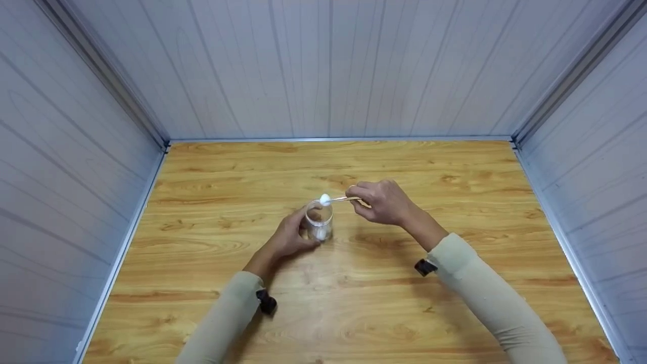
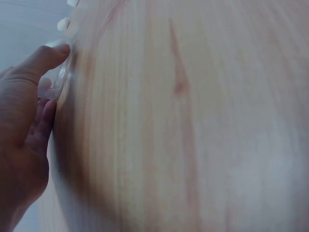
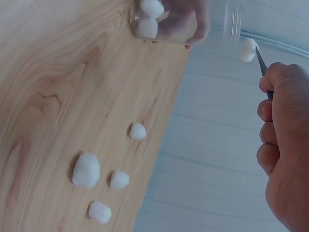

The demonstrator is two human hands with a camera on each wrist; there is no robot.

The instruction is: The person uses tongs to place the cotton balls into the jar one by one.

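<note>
My left hand point(image 1: 289, 236) holds a clear jar point(image 1: 320, 225) upright on the table, thumb on the near side and fingers on the far side. At least two white cotton balls point(image 3: 147, 28) lie at the jar's bottom in the right wrist view. Tweezers point(image 1: 343, 198) are pinched in my right hand point(image 1: 385, 203). Their tips grip another cotton ball point(image 1: 325, 199), just above the jar's open rim. In the left wrist view, the thumb point(image 2: 43, 60) lies along the jar's wall point(image 2: 62, 77).
Several loose cotton balls point(image 3: 87, 170) are scattered on the wooden table point(image 3: 53, 121) in the right wrist view. I cannot make them out in the head view. Pale panel walls point(image 1: 328, 71) enclose the table at the back and both sides.
</note>
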